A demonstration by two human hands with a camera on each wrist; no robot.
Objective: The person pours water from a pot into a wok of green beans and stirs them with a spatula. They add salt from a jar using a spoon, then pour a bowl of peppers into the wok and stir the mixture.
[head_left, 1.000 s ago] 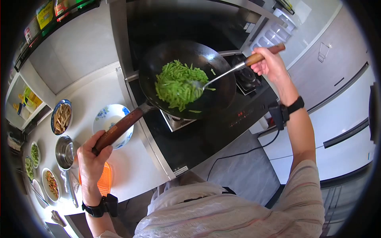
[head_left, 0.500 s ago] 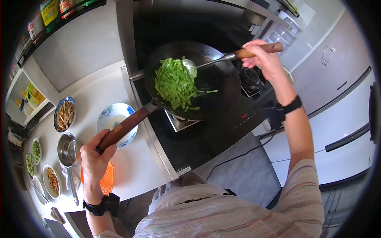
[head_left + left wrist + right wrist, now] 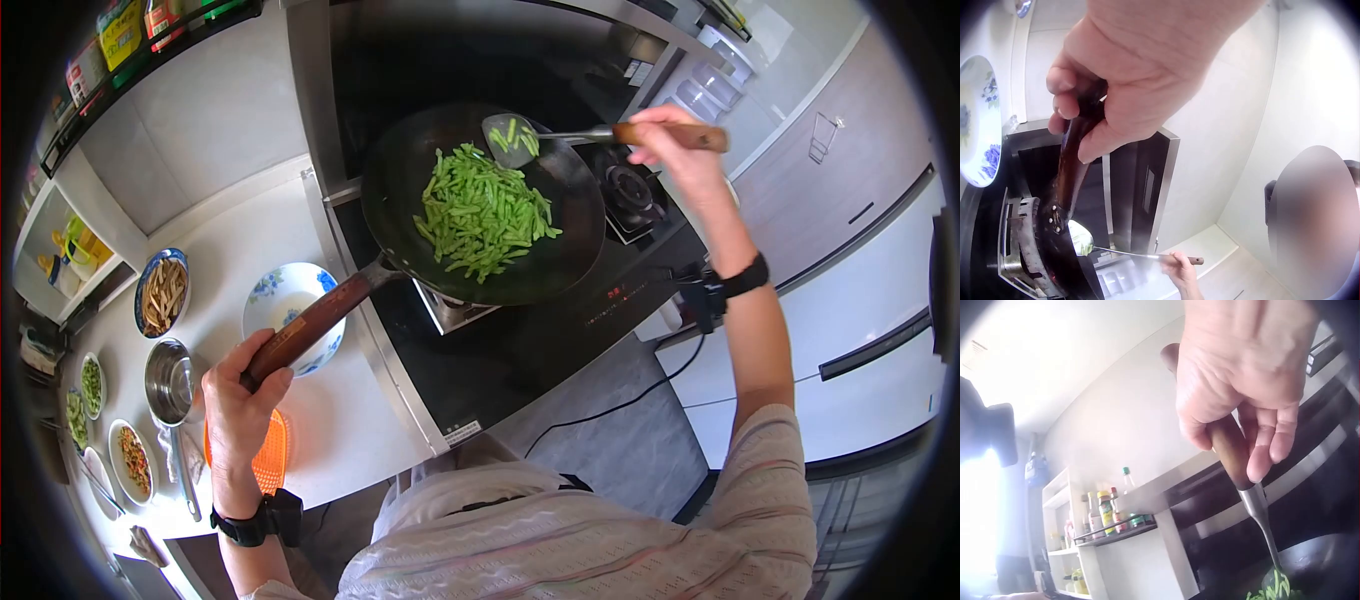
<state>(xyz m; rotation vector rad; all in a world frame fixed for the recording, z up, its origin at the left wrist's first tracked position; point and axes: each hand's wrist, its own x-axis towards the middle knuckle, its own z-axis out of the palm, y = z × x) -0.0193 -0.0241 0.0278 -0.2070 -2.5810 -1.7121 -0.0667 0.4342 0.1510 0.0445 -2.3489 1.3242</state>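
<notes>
A dark wok (image 3: 585, 215) sits over the stove burner, a heap of green vegetable strips (image 3: 485, 215) in its middle. My left hand (image 3: 240, 400) grips the wok's long wooden handle (image 3: 320, 317) near its end; the left wrist view shows the fingers and thumb (image 3: 1094, 140) wrapped around it. With my right hand (image 3: 680, 160) I hold a wok spatula (image 3: 575, 135) by its wooden handle. Its metal blade (image 3: 500, 145) carries a few green strips above the far side of the wok. In the right wrist view the spatula handle (image 3: 1232, 450) passes between thumb and fingers.
On the counter left of the stove stand a floral bowl (image 3: 255, 325), a dish of brown strips (image 3: 165, 295), a steel saucepan (image 3: 172, 375), an orange basket (image 3: 272, 455) and several small bowls of chopped ingredients. A second burner (image 3: 630, 190) lies right of the wok.
The spatula has gone from the heap to the far side of the wok, picking up a few strips. The heap has shifted right and spread. My left hand keeps its grip on the wok handle.
</notes>
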